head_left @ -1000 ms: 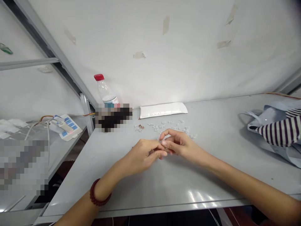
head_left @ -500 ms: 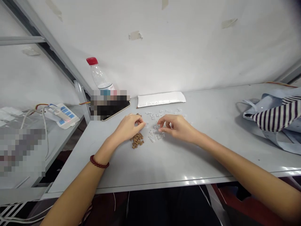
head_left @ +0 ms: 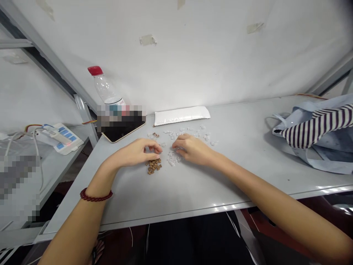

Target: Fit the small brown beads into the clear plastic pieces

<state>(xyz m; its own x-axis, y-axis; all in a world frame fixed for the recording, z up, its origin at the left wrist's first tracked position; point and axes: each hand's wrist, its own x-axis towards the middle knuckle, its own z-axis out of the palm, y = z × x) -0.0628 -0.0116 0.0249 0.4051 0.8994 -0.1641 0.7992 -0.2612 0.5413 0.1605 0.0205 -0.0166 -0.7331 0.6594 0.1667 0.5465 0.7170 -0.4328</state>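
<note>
My left hand (head_left: 140,151) is over the back edge of a pile of small brown pieces (head_left: 153,167), its thumb and fingers apart with nothing visible between them. Clear plastic pieces (head_left: 171,160) lie loose just right of the pile. My right hand (head_left: 189,148) rests among them, fingers curled down, and its fingertips meet clear bits too small to make out. More clear pieces (head_left: 206,137) are scattered behind it. A few brown bits (head_left: 156,135) lie with clear ones behind my left hand.
A white padded packet (head_left: 182,115) lies by the wall on the grey table (head_left: 176,195). Back left are a dark-screened phone (head_left: 124,127) and a red-capped bottle (head_left: 106,88). A striped bag (head_left: 311,132) sits at the right; a power strip (head_left: 64,138) is far left.
The view has shifted to the right. My left hand has opened and drawn back left, uncovering brown and clear bits behind it. My right hand has moved left onto the clear pieces.
</note>
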